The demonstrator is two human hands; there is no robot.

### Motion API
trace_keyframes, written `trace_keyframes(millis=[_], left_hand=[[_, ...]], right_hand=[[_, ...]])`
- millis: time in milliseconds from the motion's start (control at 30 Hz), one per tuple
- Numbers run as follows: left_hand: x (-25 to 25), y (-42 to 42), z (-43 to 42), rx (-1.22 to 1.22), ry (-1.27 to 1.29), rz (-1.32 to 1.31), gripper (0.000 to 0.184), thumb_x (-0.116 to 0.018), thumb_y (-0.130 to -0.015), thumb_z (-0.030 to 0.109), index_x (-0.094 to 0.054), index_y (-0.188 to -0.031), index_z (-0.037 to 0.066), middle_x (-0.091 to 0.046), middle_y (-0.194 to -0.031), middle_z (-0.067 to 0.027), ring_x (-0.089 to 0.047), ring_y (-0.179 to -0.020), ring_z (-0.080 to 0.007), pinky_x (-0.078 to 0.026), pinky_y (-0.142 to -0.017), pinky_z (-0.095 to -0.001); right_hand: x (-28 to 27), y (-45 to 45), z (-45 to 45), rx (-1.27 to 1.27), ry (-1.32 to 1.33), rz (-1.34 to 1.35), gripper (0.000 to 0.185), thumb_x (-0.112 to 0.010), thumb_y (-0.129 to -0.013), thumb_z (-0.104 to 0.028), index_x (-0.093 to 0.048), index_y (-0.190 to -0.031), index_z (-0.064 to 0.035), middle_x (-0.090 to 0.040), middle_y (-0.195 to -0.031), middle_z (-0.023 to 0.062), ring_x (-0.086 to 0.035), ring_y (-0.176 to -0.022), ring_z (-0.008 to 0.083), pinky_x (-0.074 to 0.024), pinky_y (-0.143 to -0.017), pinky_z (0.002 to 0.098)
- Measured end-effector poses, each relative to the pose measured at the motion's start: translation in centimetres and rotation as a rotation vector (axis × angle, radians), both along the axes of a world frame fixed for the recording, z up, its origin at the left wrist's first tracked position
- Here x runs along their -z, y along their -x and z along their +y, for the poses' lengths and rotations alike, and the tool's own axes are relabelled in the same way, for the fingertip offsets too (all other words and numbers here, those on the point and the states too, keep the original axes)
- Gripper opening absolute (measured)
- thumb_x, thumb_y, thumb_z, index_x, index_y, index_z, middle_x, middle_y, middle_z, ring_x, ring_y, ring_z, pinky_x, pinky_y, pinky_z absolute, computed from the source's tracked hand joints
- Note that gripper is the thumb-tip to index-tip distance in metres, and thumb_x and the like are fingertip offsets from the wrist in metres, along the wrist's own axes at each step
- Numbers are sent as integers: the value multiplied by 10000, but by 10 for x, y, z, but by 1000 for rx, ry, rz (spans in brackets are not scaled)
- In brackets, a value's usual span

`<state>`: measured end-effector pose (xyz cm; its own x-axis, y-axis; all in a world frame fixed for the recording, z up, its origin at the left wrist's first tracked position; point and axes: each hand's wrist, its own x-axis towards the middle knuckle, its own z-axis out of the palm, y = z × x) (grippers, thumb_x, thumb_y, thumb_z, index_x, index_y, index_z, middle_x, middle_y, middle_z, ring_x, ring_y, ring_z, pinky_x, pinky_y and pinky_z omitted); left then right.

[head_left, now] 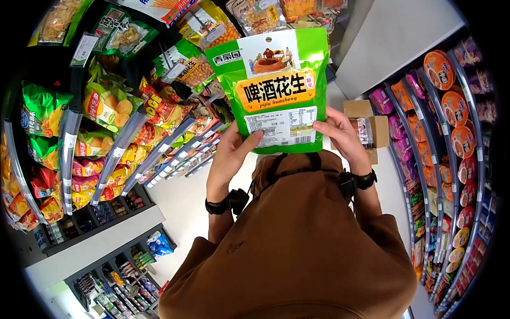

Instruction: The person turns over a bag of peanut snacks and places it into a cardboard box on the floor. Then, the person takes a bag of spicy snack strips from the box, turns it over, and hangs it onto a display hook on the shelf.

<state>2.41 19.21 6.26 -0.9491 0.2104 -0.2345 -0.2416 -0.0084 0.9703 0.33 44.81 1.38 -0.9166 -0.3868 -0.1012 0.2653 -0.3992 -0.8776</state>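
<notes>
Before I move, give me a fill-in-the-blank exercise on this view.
The left hand and right hand press their ____ on the front of a green and white plastic bag.
Its small letters read "pijiu ____".
An open brown cardboard box is nearer the ____ hand.
The loose cloth top is ____.
Missing words: thumbs; huasheng; right; brown.

Passage (181, 204) between shelves (112, 155), carton (380, 131) partly obstructing
</notes>
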Motion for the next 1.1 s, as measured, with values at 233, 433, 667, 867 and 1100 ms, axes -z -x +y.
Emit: trace_keyframes(millis=[233,433,667,867,1100], left_hand=[[4,-7,1,-4,1,-21,364,-600,-933,97,-495,-1267,-3,-613,-1192,-76,-568,-1070,-135,-447,-935,-290],[3,-15,3,-9,16,-28,370,-600,-936,109,-489,-1271,-1,-607,-1205,-79,-564,-1079,-139,-441,-933,-290],[6,-19,2,38,46,-29,383,-593,-942,123,-475,-1285,0,-601,-1217,-85,-561,-1085,-146,-429,-946,-295],[7,-21,3,61,34,-36,400,-584,-947,121,-454,-1306,2,-589,-1236,-91,-553,-1109,-154,-423,-958,-300],[6,-26,0,33,24,-21,402,-568,-955,119,-443,-1319,2,-580,-1249,-95,-543,-1127,-162,-413,-974,-307]], right_hand=[[4,-6,2,-26,-12,-6,397,-625,-887,-101,-548,-1255,24,-625,-1171,80,-558,-1067,127,-410,-949,274],[4,-14,2,-27,3,-7,356,-629,-887,-107,-568,-1218,7,-634,-1144,61,-572,-1041,116,-422,-917,261],[2,-28,4,-1,4,-17,355,-618,-892,-101,-564,-1226,7,-633,-1158,60,-572,-1057,118,-417,-933,270],[3,-30,5,-12,-3,-12,352,-609,-895,-91,-558,-1228,9,-633,-1158,63,-574,-1055,116,-422,-931,274],[5,-29,1,-42,-22,-11,362,-611,-899,-102,-553,-1235,21,-633,-1151,63,-572,-1047,113,-427,-920,263]])
